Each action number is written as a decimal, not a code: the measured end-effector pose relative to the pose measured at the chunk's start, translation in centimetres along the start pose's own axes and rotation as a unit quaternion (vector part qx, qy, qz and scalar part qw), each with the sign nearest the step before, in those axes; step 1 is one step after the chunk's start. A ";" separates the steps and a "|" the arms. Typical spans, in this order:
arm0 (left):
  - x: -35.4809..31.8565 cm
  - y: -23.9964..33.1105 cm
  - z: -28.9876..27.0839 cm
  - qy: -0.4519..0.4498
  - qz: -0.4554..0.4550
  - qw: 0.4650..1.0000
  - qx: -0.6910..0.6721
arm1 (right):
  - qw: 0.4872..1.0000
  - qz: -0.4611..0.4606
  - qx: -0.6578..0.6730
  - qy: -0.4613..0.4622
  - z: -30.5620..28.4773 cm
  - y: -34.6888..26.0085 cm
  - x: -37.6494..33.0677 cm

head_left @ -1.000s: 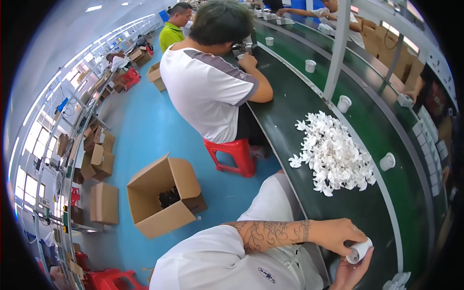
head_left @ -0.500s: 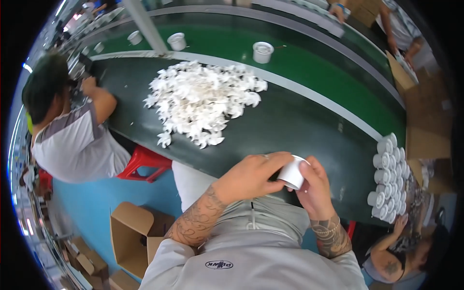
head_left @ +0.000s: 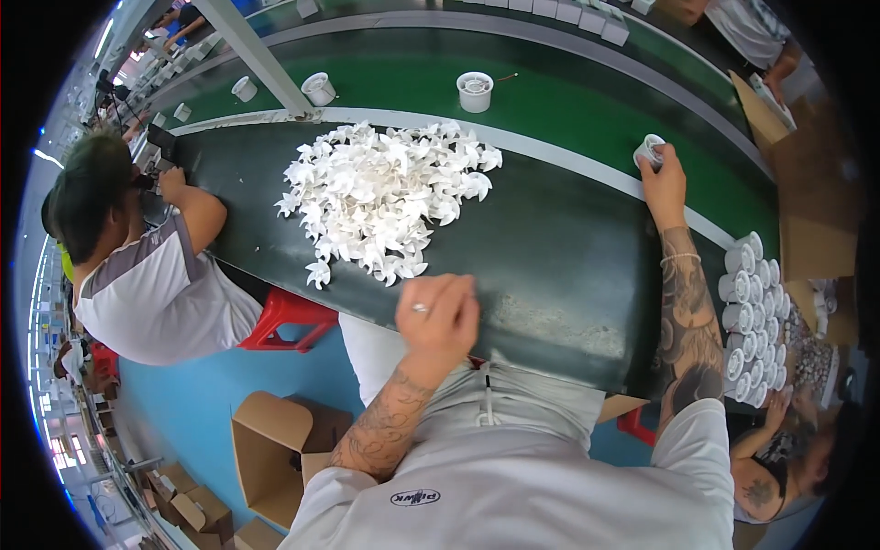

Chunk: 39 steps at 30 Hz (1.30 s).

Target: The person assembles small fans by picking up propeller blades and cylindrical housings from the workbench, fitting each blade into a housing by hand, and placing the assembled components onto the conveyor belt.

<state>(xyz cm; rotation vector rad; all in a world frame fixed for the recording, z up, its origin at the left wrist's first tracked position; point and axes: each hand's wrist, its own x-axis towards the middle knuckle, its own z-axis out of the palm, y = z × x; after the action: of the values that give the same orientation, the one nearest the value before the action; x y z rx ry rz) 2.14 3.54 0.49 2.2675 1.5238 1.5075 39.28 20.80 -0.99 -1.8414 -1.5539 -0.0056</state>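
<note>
Now right hand (head_left: pixel 664 179) clamped on white cup (head_left: pixel 648 149), contents unseen; left hand (head_left: pixel 440 316) loosely curled, empty.

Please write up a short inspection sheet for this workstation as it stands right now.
Surface: dark worktop beside a green conveyor belt.
Job's things: white cup held out at the belt edge; pile of white plastic pieces.
Clutter: rows of white cups at the right; open cardboard box on the floor.
Grippers: right hand grips the cup; left hand loosely closed near the pile, whether it holds anything cannot be told.
Cables: nothing seen.
Surroundings: seated co-worker on a red stool; more cups on the belt.
</note>
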 end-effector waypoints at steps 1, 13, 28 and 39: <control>-0.5 -0.6 -0.5 -0.002 -0.026 0.999 0.035 | 1.000 0.005 -0.012 0.006 -0.8 -0.1 -0.5; -1.3 -4.4 -2.6 -0.156 0.003 0.969 0.190 | 0.950 0.049 -0.278 0.130 -18.6 -1.7 -21.7; 0.5 -1.5 0.5 -0.187 0.106 0.972 0.092 | 0.984 0.172 -0.033 -0.020 -21.2 1.0 -24.1; -0.7 1.8 0.2 -0.216 -0.084 0.960 -0.155 | 0.748 0.499 0.246 -0.361 -21.7 -0.4 -18.1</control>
<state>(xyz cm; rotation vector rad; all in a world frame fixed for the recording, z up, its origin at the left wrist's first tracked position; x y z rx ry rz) 3.56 2.20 0.78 2.0483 1.2197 1.0285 43.21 -5.81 7.50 -2.0597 -0.6171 1.6060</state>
